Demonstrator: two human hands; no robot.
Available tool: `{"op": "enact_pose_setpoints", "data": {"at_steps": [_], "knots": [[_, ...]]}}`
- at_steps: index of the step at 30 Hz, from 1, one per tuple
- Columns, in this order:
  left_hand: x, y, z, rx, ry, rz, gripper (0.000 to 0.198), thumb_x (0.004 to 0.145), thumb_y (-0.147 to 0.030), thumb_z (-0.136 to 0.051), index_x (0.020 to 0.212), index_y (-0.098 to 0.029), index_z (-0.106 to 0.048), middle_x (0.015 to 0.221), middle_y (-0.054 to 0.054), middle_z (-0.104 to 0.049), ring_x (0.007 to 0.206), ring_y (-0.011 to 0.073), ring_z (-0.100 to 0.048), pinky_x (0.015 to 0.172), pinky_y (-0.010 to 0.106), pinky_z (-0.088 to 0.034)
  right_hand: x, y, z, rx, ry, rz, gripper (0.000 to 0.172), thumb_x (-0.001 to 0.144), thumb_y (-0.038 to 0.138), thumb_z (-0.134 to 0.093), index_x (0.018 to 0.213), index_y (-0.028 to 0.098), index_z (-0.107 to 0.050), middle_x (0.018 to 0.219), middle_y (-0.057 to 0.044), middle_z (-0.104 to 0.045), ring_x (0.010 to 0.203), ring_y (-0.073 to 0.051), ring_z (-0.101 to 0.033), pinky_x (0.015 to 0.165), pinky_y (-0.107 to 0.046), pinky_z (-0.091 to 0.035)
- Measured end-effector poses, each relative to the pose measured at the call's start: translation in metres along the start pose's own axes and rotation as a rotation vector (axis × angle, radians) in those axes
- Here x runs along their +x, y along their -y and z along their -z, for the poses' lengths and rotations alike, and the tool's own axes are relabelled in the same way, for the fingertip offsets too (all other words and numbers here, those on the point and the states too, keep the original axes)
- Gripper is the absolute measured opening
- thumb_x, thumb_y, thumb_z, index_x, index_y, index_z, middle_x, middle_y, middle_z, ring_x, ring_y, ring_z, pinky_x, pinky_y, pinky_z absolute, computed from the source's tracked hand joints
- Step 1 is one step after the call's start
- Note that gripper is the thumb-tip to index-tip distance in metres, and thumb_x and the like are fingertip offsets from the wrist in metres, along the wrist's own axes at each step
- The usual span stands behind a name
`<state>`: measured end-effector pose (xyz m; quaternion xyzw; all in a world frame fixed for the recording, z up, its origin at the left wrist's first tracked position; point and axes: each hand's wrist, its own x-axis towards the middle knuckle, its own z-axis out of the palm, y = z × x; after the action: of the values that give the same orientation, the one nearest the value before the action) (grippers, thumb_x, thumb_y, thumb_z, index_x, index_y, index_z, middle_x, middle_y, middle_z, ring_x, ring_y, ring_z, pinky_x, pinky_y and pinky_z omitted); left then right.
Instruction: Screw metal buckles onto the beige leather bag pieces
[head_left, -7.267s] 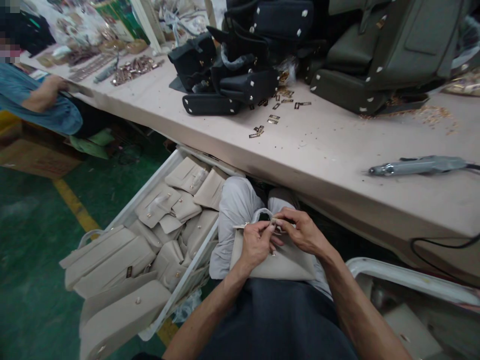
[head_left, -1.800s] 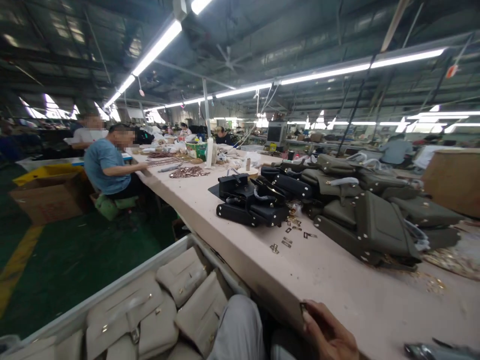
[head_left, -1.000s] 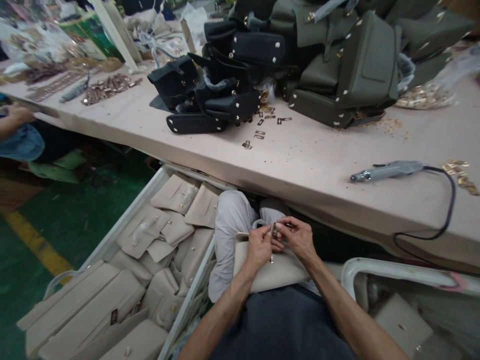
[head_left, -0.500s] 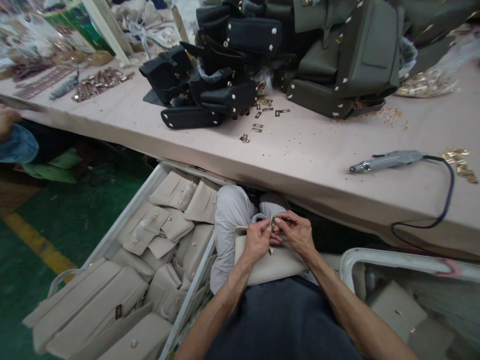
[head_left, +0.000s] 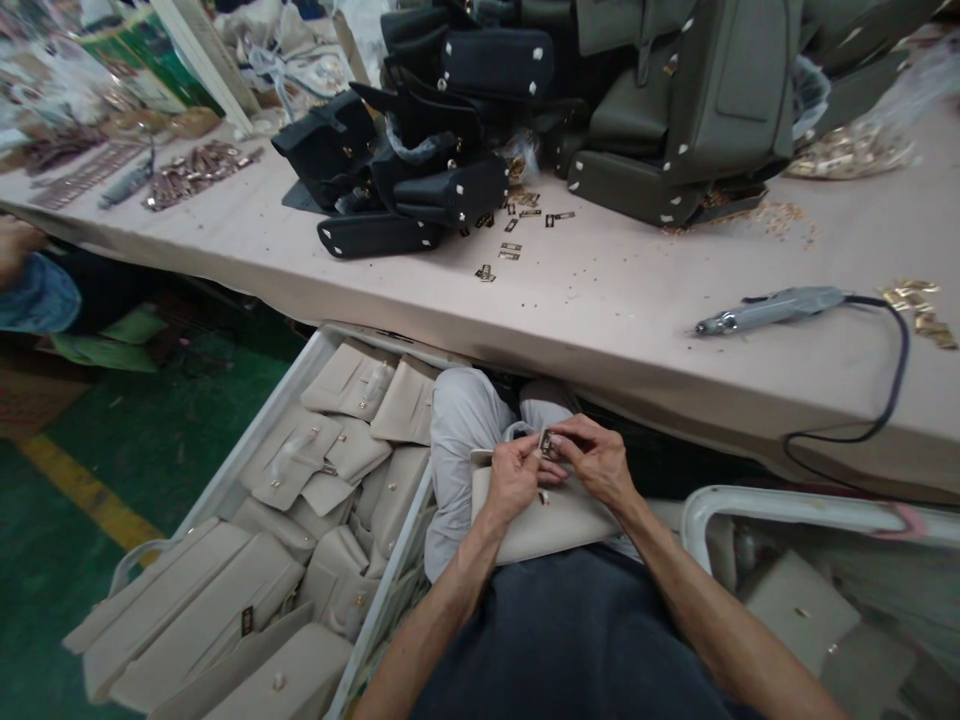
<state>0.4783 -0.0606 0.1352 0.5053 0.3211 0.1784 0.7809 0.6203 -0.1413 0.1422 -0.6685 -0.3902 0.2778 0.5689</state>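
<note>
A cream handbag (head_left: 555, 525) lies across my lap, with a small metal fitting on its front. Above it, my left hand (head_left: 516, 478) pinches a small metal plate (head_left: 546, 442) between thumb and fingers. My right hand (head_left: 600, 462) meets it from the other side, its thumb and fingertips closed at the same plate. Both hands are close together, touching around the plate. Whether the plate is fixed to the bag's strap or flap is hidden by the fingers.
A crate (head_left: 255, 400) of cream bags stands at my left, another white bin (head_left: 697, 525) at my right. On the table (head_left: 600, 330) are black bags (head_left: 420, 190), olive bags (head_left: 727, 100), loose metal plates (head_left: 510, 250) and a corded electric screwdriver (head_left: 780, 310). A person's sleeve (head_left: 37, 295) shows at far left.
My hands stay together at the small plate, with only slight finger movement; the plate looks tilted a little differently. The whole view has shifted slightly.
</note>
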Motion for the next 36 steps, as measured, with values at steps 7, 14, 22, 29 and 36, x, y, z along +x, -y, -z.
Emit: {"op": "enact_pose_setpoints", "data": {"at_steps": [7, 14, 22, 29, 36], "knots": [[0.001, -0.001, 0.0, -0.054, -0.004, 0.009, 0.049, 0.089, -0.035, -0.069, 0.127, -0.004, -0.072, 0.094, 0.013, -0.072, 0.066, 0.018, -0.078, 0.061, 0.024, -0.064, 0.0, -0.008, 0.005, 0.021, 0.036, 0.004, 0.018, 0.092, 0.033, -0.073, 0.104, 0.023, -0.082, 0.097, -0.007, -0.074, 0.09, -0.02, -0.069, 0.082, -0.035, -0.056], [0.001, -0.002, 0.002, -0.056, 0.006, 0.018, 0.046, 0.088, -0.038, -0.069, 0.124, -0.009, -0.074, 0.096, 0.012, -0.075, 0.064, 0.0174, -0.076, 0.061, 0.027, -0.065, 0.003, -0.013, 0.002, 0.05, 0.018, 0.049, 0.016, 0.092, 0.033, -0.074, 0.103, 0.025, -0.083, 0.094, -0.007, -0.073, 0.086, -0.02, -0.069, 0.075, -0.033, -0.055], [0.0, -0.003, 0.001, -0.063, 0.018, 0.005, 0.044, 0.089, -0.038, -0.07, 0.124, -0.011, -0.075, 0.096, 0.012, -0.075, 0.063, 0.0167, -0.076, 0.06, 0.025, -0.064, 0.002, -0.015, 0.002, 0.027, 0.018, 0.089, 0.017, 0.094, 0.033, -0.072, 0.105, 0.025, -0.082, 0.094, -0.008, -0.073, 0.087, -0.02, -0.068, 0.076, -0.034, -0.055], [-0.001, -0.004, 0.003, -0.084, 0.033, 0.011, 0.041, 0.089, -0.038, -0.07, 0.118, -0.01, -0.076, 0.091, 0.01, -0.073, 0.063, 0.0166, -0.076, 0.058, 0.024, -0.063, 0.005, -0.014, 0.003, 0.048, 0.026, 0.136, 0.013, 0.092, 0.03, -0.076, 0.102, 0.026, -0.083, 0.092, -0.007, -0.073, 0.085, -0.02, -0.067, 0.076, -0.034, -0.054], [-0.003, -0.008, 0.003, -0.071, 0.024, 0.007, 0.043, 0.089, -0.039, -0.07, 0.119, -0.009, -0.075, 0.091, 0.01, -0.073, 0.062, 0.0169, -0.076, 0.059, 0.024, -0.063, 0.009, -0.011, 0.004, 0.111, 0.055, 0.098, 0.012, 0.089, 0.032, -0.078, 0.098, 0.025, -0.083, 0.091, -0.007, -0.073, 0.084, -0.02, -0.067, 0.076, -0.034, -0.053]]}}
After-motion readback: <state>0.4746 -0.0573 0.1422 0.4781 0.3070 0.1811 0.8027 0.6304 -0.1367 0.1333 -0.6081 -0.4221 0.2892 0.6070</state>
